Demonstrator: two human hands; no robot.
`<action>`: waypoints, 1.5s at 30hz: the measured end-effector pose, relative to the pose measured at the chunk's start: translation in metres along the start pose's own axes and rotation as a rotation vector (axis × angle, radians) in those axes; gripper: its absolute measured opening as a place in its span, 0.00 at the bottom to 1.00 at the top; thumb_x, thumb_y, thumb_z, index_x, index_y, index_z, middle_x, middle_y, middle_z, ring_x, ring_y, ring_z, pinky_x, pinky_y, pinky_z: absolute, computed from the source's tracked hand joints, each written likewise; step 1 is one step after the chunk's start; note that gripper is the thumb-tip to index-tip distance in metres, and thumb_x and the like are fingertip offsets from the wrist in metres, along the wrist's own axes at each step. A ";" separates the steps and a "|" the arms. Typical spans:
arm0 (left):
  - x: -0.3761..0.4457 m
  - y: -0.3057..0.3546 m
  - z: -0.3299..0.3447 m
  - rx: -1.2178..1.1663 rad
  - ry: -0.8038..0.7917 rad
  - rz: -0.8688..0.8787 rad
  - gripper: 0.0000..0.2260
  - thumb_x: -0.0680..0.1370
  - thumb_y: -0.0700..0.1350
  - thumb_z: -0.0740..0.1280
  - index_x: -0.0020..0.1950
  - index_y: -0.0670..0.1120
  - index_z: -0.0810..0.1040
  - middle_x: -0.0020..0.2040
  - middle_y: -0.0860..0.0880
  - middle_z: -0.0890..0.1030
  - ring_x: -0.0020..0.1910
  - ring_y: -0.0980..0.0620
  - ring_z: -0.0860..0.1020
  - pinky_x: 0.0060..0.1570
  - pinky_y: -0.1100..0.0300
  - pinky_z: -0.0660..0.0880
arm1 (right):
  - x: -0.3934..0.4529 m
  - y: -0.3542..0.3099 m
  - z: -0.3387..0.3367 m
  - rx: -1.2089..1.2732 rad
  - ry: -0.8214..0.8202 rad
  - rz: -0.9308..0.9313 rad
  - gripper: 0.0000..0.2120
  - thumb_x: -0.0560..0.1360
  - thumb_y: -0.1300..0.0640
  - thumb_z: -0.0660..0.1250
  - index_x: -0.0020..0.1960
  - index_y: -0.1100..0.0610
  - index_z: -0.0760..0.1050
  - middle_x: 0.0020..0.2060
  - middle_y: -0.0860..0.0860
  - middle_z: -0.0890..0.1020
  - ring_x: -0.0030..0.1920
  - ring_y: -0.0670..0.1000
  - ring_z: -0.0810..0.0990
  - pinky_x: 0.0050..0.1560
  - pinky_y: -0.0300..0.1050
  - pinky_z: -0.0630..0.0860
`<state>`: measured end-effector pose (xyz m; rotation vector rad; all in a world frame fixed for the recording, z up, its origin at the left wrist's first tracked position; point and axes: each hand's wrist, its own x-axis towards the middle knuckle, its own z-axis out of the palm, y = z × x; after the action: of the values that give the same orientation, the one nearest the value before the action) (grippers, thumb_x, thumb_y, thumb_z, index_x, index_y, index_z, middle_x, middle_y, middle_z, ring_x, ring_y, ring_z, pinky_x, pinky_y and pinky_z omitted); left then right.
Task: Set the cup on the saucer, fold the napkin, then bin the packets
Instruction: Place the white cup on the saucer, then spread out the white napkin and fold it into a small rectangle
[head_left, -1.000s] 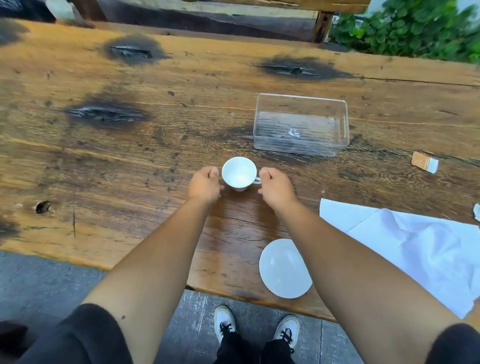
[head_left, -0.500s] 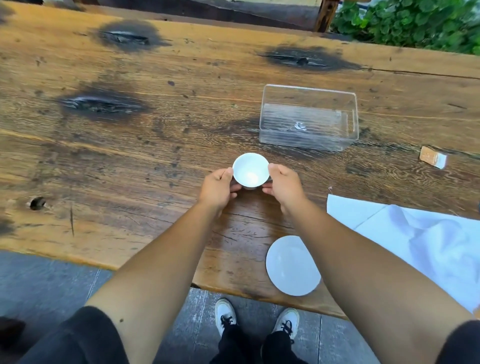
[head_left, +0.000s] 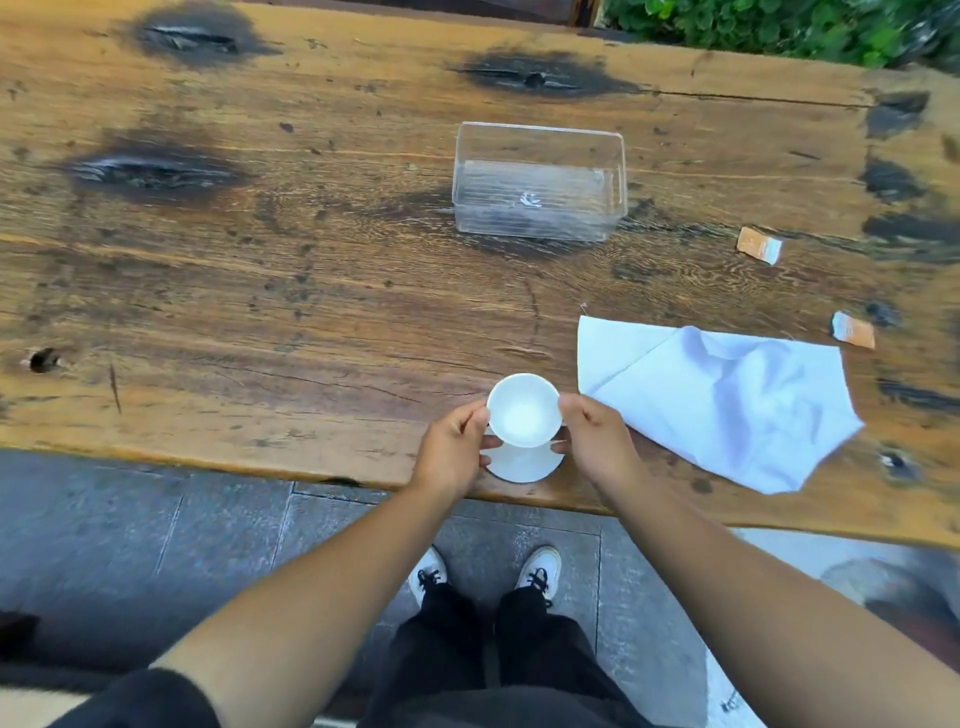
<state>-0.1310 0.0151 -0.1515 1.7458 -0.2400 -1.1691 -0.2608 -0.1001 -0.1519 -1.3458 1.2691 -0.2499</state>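
Both our left hand and right hand close their grip around the white cup above the saucer, napkin at three o'clock on the worktop.

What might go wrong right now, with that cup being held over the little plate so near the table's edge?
The saucer sits right at the table edge, so a clumsy landing might tip it and the cup off onto the paving. Both hands, left and right, hide the saucer's sides, so the cup may land off-centre. The loose napkin lies close by the right wrist, which might drag it.
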 end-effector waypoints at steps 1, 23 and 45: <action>-0.003 -0.004 0.001 0.005 -0.001 0.001 0.12 0.81 0.45 0.58 0.60 0.49 0.79 0.52 0.47 0.84 0.48 0.52 0.83 0.43 0.51 0.80 | -0.002 0.005 -0.001 -0.002 -0.007 0.000 0.13 0.79 0.54 0.58 0.46 0.58 0.80 0.40 0.50 0.80 0.38 0.45 0.79 0.35 0.41 0.78; -0.007 -0.022 0.009 0.156 0.075 0.055 0.11 0.80 0.49 0.59 0.58 0.53 0.79 0.48 0.54 0.84 0.44 0.56 0.83 0.40 0.52 0.79 | -0.002 0.034 0.000 -0.107 0.009 -0.081 0.12 0.80 0.50 0.57 0.50 0.49 0.79 0.46 0.50 0.82 0.41 0.48 0.80 0.43 0.49 0.81; 0.064 0.089 0.247 1.317 -0.095 0.706 0.24 0.75 0.48 0.66 0.70 0.51 0.65 0.71 0.49 0.67 0.69 0.45 0.63 0.65 0.48 0.62 | 0.081 0.029 -0.316 -0.731 0.285 -0.233 0.16 0.75 0.61 0.61 0.62 0.57 0.76 0.60 0.53 0.80 0.60 0.55 0.76 0.57 0.47 0.73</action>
<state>-0.2635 -0.2194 -0.1317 2.2983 -1.8329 -0.5005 -0.4897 -0.3337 -0.1333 -2.1484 1.5128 -0.1426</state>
